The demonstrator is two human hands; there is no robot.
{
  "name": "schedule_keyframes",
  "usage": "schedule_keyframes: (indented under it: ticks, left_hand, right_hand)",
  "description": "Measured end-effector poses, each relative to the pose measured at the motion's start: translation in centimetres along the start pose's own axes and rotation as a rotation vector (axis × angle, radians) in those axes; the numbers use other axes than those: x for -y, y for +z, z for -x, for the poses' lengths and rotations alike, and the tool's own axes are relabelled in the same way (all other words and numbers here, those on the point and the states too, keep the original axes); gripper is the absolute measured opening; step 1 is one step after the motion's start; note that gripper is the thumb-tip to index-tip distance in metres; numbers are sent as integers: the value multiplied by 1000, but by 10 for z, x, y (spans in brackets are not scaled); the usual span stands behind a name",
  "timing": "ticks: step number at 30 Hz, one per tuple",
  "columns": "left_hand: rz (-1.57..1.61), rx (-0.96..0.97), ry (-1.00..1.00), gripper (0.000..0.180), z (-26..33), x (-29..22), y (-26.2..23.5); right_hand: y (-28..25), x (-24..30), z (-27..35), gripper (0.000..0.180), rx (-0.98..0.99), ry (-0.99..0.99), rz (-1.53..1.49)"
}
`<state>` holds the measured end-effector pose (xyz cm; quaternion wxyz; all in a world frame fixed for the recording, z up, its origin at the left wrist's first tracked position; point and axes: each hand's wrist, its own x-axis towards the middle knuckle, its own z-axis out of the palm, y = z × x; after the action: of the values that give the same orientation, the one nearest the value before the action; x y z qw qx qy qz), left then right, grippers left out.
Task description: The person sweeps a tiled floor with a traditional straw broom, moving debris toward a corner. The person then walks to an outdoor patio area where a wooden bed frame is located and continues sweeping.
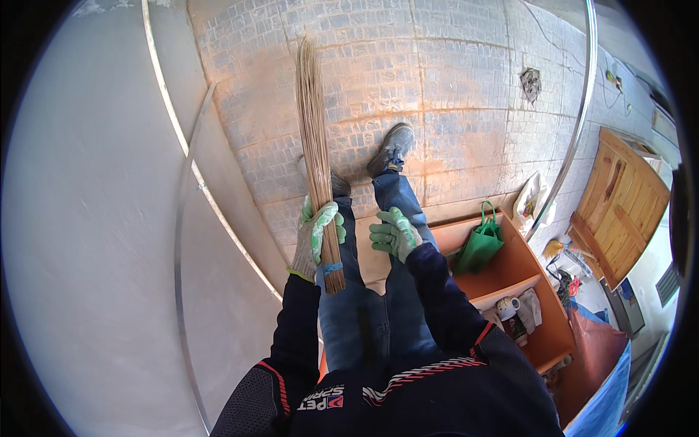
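A stick broom, a long bundle of thin brown twigs tied with a blue band near its lower end, points away from me over the floor. My left hand, in a grey and green work glove, is wrapped round the bundle just above the band. My right hand, gloved the same way, is held to the right of the broom, apart from it. Its fingers are stretched toward the left with nothing in them.
Tiled floor with orange dust lies ahead. An orange shelf unit holding a green bag stands at my right. Beyond it are a wooden panel and a white sack. A pale wall with pipes rises at left.
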<state>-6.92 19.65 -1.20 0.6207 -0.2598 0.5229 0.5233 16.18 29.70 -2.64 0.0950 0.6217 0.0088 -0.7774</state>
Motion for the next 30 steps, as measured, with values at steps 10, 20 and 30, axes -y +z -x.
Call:
schedule_keyframes:
  ticks: [10, 20, 30]
  left_hand:
    - [-167, 236, 185, 40, 23, -7, 114]
    - [-173, 312, -177, 64, 6, -58, 67]
    - [-587, 218, 56, 42, 28, -117, 160]
  right_hand:
    - [57, 19, 79, 72, 175, -396, 637]
    - [22, 88, 151, 58, 56, -835, 674]
    - [40, 70, 174, 63, -63, -859, 688]
